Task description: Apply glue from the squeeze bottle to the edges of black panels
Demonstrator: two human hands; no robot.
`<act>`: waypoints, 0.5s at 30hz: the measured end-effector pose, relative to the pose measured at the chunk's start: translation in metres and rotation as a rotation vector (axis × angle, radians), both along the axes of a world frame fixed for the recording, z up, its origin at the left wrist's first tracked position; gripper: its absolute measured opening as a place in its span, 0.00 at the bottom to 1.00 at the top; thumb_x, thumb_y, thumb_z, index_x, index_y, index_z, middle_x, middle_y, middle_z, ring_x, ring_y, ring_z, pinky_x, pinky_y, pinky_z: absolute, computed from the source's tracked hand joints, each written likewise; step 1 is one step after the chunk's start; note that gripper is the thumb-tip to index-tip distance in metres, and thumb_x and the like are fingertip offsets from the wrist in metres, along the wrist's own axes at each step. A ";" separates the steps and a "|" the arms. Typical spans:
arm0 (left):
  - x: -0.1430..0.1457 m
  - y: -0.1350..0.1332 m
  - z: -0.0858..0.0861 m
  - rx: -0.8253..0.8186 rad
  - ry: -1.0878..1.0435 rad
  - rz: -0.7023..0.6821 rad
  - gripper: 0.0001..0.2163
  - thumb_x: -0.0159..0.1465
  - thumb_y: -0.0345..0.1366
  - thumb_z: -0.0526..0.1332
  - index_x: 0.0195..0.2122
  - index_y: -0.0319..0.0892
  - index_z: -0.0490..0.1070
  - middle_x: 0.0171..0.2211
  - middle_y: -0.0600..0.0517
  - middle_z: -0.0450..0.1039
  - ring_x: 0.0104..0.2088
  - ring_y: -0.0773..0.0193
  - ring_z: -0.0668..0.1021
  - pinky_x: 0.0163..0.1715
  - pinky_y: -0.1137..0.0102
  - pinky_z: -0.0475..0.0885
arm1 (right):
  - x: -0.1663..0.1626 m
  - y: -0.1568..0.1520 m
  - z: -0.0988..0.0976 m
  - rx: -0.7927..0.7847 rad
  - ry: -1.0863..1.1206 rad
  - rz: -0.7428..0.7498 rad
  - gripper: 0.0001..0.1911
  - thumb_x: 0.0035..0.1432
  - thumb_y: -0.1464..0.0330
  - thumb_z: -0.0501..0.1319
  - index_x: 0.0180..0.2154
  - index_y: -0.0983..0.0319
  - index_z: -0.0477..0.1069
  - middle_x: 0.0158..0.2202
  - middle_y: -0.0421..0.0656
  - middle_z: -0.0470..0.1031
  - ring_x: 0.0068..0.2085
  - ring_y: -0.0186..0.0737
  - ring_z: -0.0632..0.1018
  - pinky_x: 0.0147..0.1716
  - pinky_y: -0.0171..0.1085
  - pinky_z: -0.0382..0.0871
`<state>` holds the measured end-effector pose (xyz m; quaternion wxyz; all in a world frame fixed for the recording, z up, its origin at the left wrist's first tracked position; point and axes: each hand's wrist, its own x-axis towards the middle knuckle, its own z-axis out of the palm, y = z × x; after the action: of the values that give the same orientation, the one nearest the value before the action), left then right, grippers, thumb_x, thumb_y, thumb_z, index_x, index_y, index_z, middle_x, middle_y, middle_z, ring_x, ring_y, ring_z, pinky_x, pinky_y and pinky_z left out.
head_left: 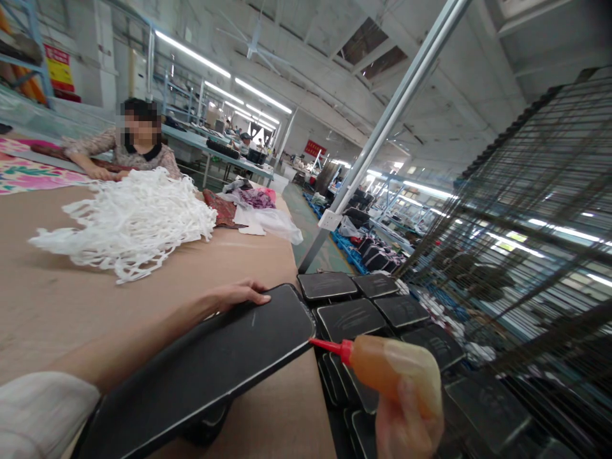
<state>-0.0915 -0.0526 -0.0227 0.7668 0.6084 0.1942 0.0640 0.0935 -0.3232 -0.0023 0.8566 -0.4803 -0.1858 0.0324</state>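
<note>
Head view — left grip (236,294) clasps flat, rounded black panel (205,363), right grip (406,426) clenches translucent amber bottle (399,370).

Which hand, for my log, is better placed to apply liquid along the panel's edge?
Right, likely: right hand holds the bottle, nozzle at the black panel; left hand steadies it.

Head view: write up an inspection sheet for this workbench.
Surface: brown table, matte and flat.
Job's things: black panel raised at the table edge; squeeze bottle, orange, red nozzle at the panel's corner.
Clutter: white strip pile; plastic bags; spare panels laid out beside the table.
Hands: left hand holds the black panel's far edge, fingers on top; right hand grips the squeeze bottle.
Cables: nothing seen.
Surroundings: co-worker across the table; wire rack at right; slanted metal pole.
</note>
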 end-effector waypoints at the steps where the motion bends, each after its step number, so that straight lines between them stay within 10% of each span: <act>1: 0.002 0.000 -0.001 -0.005 0.000 0.012 0.20 0.48 0.45 0.67 0.38 0.38 0.75 0.32 0.48 0.78 0.27 0.62 0.78 0.29 0.72 0.70 | 0.001 0.002 0.001 0.013 0.007 0.004 0.23 0.46 0.67 0.67 0.46 0.61 0.67 0.48 0.42 0.68 0.46 0.39 0.71 0.44 0.35 0.67; 15: 0.017 0.009 -0.003 -0.081 -0.009 0.137 0.23 0.43 0.48 0.70 0.35 0.36 0.74 0.31 0.47 0.78 0.26 0.64 0.77 0.25 0.74 0.69 | 0.010 0.033 0.006 0.007 -0.008 0.140 0.19 0.48 0.67 0.66 0.43 0.61 0.68 0.41 0.40 0.69 0.37 0.32 0.71 0.36 0.30 0.68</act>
<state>-0.0740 -0.0432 -0.0261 0.7854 0.5620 0.2343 0.1110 0.1038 -0.2902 0.0038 0.8530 -0.4635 -0.2227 0.0898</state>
